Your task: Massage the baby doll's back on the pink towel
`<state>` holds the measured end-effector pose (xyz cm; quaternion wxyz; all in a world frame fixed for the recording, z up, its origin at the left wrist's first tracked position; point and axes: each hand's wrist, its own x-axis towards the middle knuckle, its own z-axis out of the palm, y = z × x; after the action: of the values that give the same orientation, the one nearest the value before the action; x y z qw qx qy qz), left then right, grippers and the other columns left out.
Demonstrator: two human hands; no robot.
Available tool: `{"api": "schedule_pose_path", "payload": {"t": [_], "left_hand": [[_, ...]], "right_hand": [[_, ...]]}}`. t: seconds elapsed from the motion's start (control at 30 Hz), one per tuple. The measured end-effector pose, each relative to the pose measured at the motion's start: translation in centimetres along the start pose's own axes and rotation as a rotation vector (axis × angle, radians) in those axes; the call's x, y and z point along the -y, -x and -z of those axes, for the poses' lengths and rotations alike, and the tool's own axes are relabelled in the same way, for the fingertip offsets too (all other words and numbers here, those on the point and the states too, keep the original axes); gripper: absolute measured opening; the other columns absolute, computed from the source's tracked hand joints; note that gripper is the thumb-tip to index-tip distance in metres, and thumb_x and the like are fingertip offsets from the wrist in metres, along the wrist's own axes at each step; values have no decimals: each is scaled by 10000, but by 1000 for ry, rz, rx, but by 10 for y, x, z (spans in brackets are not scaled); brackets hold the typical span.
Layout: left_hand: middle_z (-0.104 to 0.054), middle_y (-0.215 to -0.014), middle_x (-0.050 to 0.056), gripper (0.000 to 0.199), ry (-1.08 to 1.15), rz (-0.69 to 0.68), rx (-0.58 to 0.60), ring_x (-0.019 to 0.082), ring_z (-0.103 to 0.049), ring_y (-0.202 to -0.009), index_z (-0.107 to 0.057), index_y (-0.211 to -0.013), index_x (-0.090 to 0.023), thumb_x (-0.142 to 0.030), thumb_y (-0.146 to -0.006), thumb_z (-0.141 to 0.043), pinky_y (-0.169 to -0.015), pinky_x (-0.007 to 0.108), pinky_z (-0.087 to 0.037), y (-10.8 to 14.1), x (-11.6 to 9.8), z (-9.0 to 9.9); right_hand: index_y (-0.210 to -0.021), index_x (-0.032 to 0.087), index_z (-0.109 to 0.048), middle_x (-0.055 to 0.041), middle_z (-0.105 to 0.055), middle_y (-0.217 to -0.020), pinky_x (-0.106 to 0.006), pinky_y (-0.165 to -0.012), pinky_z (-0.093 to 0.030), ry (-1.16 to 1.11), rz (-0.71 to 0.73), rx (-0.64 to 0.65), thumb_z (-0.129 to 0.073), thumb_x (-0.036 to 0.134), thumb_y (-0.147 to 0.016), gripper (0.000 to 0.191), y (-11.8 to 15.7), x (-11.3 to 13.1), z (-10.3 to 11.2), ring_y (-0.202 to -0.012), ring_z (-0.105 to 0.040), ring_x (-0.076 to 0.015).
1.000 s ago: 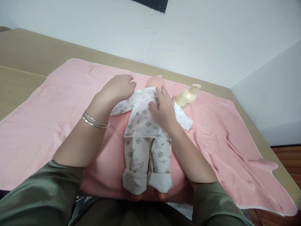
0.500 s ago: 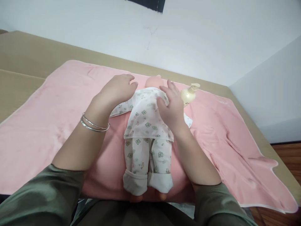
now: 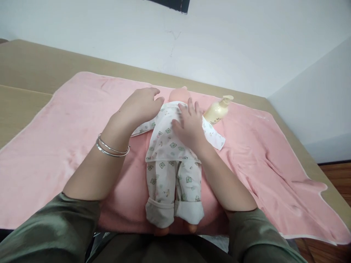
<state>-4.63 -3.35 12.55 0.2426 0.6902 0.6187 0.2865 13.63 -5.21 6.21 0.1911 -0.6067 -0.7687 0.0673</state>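
A baby doll point(image 3: 178, 95) lies on a pink blanket, its feet toward me. It wears a white printed top point(image 3: 167, 137) and matching trousers point(image 3: 189, 182) with rolled cuffs. My right hand point(image 3: 190, 126) is over the right part of the top's chest, fingers spread and holding nothing; whether it presses on the cloth I cannot tell. My left hand point(image 3: 144, 104), with bangles at the wrist, hovers by the doll's shoulder on the left, fingers apart. It covers part of the sleeve there.
The pink blanket point(image 3: 263, 160) covers much of the wooden table point(image 3: 33, 60). Beside the doll's right-side sleeve is a cream pump bottle point(image 3: 218, 111), tilted in view. A white wall point(image 3: 233, 47) rises behind the table.
My right hand has moved left, from the doll's side to over its chest, uncovering the right-side sleeve and more of the bottle. My left hand has shifted slightly right.
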Motion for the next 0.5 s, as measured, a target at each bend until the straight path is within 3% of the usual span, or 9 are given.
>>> {"api": "schedule_pose_path", "payload": {"t": [0.1,0.2,0.33,0.43,0.5], "left_hand": [[-632,-1502,77,493,-74,0,23,366,-481,-1481,-662,-1361,-246,-387,-906,-534,-1226,493,-402,2,-5,-3],[-610,-1531,77,499,-76,0,27,364,-479,-1489,-658,-1376,-249,-384,-909,-541,-1243,503,-390,2,-6,-4],[-625,-1510,103,517,42,-18,-110,349,-517,-1461,-626,-1416,-238,-376,-922,-559,-1249,502,-394,3,-8,-12],[-693,-1415,72,506,305,-64,-215,286,-585,-1397,-611,-1414,-262,-348,-919,-556,-1225,446,-434,7,-17,-29],[-740,-1323,80,489,578,-68,-95,277,-647,-1323,-643,-1361,-246,-365,-893,-564,-1184,443,-484,11,-24,-44]], "right_hand": [[-1557,176,-464,-168,-217,-1757,-803,-1257,-106,78,97,64,-566,347,-965,624,11,9,-20,-1638,-82,-465],[-1518,192,-524,-149,-273,-1743,-809,-1264,-70,112,233,166,-545,335,-992,546,22,18,-17,-1638,-114,-451],[-1536,248,-514,-95,-365,-1714,-754,-1286,-187,32,369,363,-512,363,-1025,523,24,16,25,-1620,-240,-405],[-1549,291,-501,-49,-388,-1706,-690,-1303,-246,-33,335,290,-539,348,-1017,536,22,1,68,-1610,-284,-380],[-1547,331,-503,-5,-396,-1703,-665,-1309,-261,-93,284,197,-546,366,-1016,533,23,-16,95,-1609,-292,-368]]}}
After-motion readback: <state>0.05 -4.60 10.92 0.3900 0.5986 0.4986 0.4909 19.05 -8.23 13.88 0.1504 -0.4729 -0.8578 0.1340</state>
